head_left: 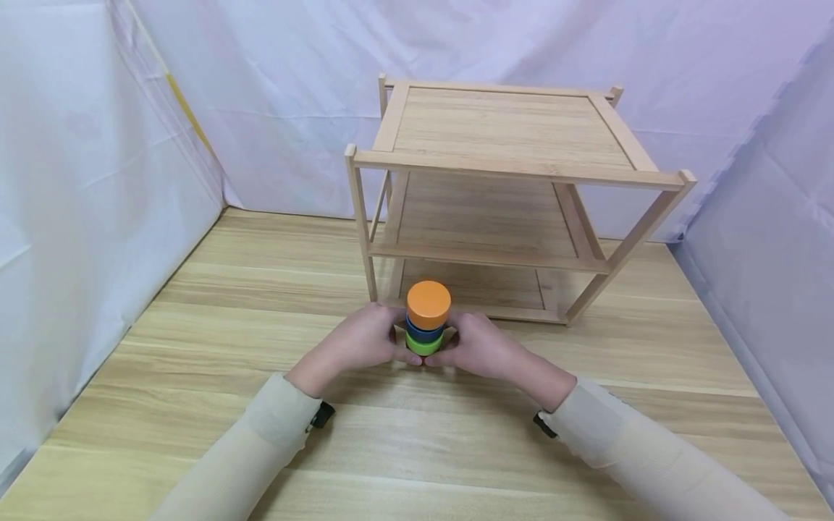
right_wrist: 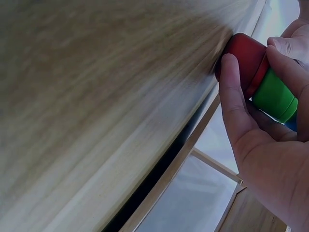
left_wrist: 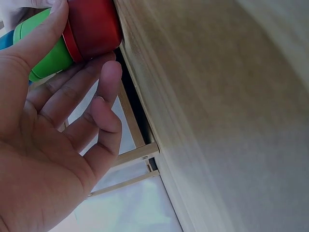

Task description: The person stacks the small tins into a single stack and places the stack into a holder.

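Just behind the gripped coloured stack (head_left: 427, 317) stands a wooden shelf (head_left: 485, 210).

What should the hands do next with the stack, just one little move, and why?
Maybe lift the stack a tiny bit, straight up. The left hand and right hand hold it low, one on each side, so they could raise it evenly; the orange piece sits high above the red piece, so tilting might topple it.

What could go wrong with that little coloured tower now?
The coloured stack might tip if nudged: the left hand and right hand hold it low, around the red piece, with the orange piece on top. Knuckles could also bump the wooden shelf close behind.
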Demonstrator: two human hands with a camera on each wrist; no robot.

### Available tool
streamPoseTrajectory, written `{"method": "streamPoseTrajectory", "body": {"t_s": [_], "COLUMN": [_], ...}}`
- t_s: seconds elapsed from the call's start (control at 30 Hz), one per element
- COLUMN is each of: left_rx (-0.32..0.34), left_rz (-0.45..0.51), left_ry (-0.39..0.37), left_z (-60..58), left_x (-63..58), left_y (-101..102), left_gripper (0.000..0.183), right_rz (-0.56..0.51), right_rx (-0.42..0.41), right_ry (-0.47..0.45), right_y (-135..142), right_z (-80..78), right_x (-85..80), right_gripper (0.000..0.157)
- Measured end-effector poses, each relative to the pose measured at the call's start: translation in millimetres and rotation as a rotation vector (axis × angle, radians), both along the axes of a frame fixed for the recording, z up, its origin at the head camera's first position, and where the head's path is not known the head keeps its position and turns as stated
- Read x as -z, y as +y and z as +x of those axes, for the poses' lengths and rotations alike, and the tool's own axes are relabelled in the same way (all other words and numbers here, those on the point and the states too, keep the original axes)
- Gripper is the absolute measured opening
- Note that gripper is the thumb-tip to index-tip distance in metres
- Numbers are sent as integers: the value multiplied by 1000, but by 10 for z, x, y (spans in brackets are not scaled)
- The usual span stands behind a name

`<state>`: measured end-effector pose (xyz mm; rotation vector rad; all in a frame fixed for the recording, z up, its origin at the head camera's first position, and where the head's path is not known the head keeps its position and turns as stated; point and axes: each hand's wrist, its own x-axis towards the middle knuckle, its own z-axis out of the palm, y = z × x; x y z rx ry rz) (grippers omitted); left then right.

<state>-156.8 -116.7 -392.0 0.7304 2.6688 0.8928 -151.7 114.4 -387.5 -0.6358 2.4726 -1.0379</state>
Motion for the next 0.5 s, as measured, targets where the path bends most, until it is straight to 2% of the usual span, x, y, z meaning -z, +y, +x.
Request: {"method": "streamPoseTrajectory", "body": {"t_s": [0.33, 0.5], "left_rx": [3, 11], "left_rz": [4, 20], "left_ry": [7, 25], "left_z": [11, 24], "left_x": [17, -21], "left_y": [-15, -34], "left_gripper": [48, 46], "right_rz": [3, -11], "right_rx": [-12, -17], "right_ry": [21, 54], "right_y": [12, 23], "right_z": [12, 16], "right_x": [-2, -18], "right_gripper": [48, 48]}}
